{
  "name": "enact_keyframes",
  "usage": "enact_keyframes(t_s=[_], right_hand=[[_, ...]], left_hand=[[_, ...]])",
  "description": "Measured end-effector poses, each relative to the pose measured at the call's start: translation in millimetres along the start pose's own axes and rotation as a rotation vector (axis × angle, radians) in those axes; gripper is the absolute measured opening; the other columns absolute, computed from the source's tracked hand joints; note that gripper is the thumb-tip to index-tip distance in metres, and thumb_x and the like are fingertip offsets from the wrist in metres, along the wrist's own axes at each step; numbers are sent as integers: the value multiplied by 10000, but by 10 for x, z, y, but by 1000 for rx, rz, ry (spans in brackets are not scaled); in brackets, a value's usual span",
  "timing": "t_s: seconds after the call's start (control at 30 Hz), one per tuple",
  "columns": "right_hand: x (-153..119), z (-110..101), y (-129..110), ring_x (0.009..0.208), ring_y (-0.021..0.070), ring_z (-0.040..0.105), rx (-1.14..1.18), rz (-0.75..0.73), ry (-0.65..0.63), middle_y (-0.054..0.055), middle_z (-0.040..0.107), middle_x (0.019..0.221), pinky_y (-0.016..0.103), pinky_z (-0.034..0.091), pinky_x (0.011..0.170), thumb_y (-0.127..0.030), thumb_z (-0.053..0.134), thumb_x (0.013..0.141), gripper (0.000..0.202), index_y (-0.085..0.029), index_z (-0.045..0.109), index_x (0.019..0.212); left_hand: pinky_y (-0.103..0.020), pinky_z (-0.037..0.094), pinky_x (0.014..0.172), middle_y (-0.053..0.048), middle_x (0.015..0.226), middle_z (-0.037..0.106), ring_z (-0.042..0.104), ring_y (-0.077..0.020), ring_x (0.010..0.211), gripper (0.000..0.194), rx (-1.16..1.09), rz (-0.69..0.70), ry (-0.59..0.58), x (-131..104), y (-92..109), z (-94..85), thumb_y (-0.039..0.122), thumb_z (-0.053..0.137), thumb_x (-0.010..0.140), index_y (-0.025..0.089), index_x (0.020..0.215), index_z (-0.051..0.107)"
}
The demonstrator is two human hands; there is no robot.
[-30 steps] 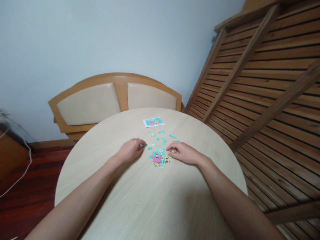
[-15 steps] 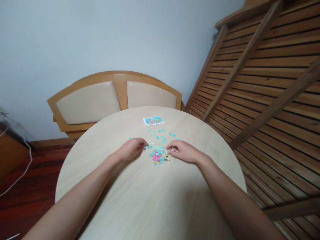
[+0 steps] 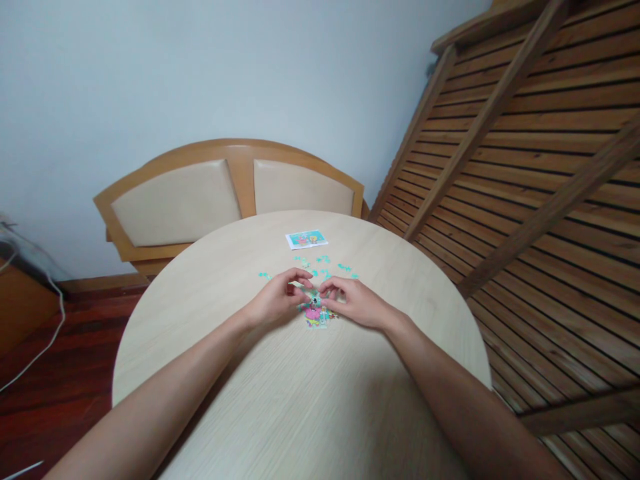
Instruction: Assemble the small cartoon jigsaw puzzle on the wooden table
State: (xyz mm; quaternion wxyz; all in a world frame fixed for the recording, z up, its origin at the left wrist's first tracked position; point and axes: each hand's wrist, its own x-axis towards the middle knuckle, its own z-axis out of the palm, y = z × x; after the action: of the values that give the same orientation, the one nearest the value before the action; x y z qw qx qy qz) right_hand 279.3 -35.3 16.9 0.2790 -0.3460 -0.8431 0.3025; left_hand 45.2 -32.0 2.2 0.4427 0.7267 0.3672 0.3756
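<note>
A partly joined jigsaw puzzle (image 3: pixel 314 319) with a pink cartoon figure lies on the round table, beneath my fingers. Over its upper part, a small puzzle piece (image 3: pixel 315 301) with a black-and-white mark sits between my two hands. My left hand (image 3: pixel 280 297) pinches it from the left, thumb low and fingers curled above. From the right, my right hand (image 3: pixel 353 300) bends its thumb and fingertips in to the same piece. The fingers cover much of the puzzle's top and right side.
Several loose turquoise puzzle pieces (image 3: pixel 324 259) are scattered beyond my hands, with a few more (image 3: pixel 264 275) to the left. Farther back on the table (image 3: pixel 210 267) lies a printed picture sheet (image 3: pixel 307 239). A padded headboard (image 3: pixel 240 173) and slatted wooden frame (image 3: pixel 500 167) stand behind.
My left hand has moved right with the puzzle piece, from beside the puzzle to above it. My right hand has shifted slightly left, so the two hands nearly meet.
</note>
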Motion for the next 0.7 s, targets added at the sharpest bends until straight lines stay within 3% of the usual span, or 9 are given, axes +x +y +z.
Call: enact_keyframes(t_s=[0.13, 0.23, 0.33, 0.47, 0.7], right_hand=[[5, 27, -22, 809, 149, 616, 124, -1, -26, 36, 683, 909, 255, 483, 740, -333, 620, 907, 237, -168, 661, 1073], [-19, -60, 34, 695, 129, 560, 105, 35, -93, 7, 640, 775, 233, 442, 653, -278, 578, 903, 244, -161, 694, 1083], [-61, -185, 133, 670, 126, 540, 52, 106, -107, 9, 635, 750, 231, 409, 624, -227, 580, 858, 246, -147, 731, 1034], [-118, -298, 233, 686, 137, 579, 97, 202, -128, 24, 671, 764, 238, 432, 644, -261, 629, 815, 250, -126, 718, 1005], [-149, -299, 171, 701, 153, 639, 194, 328, -288, 54, 730, 798, 234, 436, 616, -347, 723, 760, 285, -127, 702, 939]], left_hand=[[-245, 525, 661, -85, 1123, 649, 606, -71, 646, 359, -80, 19, 20, -10, 9, 140, 202, 663, 813, 157, 1145, 536], [-288, 551, 749, -75, 1095, 667, 663, -134, 784, 271, 92, 97, 17, -45, 31, 160, 223, 623, 867, 173, 1127, 565], [-365, 527, 922, -78, 1092, 691, 663, -205, 995, 225, 410, 220, -115, -103, 99, 153, 243, 601, 909, 191, 1128, 611], [-397, 456, 1071, -111, 1298, 640, 593, -229, 1209, 335, 602, 403, -310, -145, 148, 183, 197, 511, 955, 200, 1281, 582], [-377, 466, 1060, -118, 1262, 659, 613, -231, 1175, 336, 702, 454, -374, -121, 78, 186, 199, 501, 958, 183, 1264, 641]])
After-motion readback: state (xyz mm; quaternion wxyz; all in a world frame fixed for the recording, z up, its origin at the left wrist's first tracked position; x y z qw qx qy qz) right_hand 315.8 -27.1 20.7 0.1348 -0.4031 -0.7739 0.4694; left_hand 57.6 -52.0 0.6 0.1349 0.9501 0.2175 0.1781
